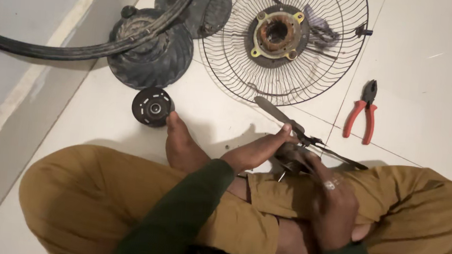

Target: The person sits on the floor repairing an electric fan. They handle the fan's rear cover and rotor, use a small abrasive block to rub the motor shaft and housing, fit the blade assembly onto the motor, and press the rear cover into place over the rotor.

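In both hands [293, 159], fan blade [280, 115].

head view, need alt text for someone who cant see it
Seen from above, a person sitting cross-legged on a white tiled floor holds a small fan blade assembly with the left hand and right hand. Ahead lie a wire fan guard around a rusty motor, dark round covers, a small black disc and red-handled pliers.
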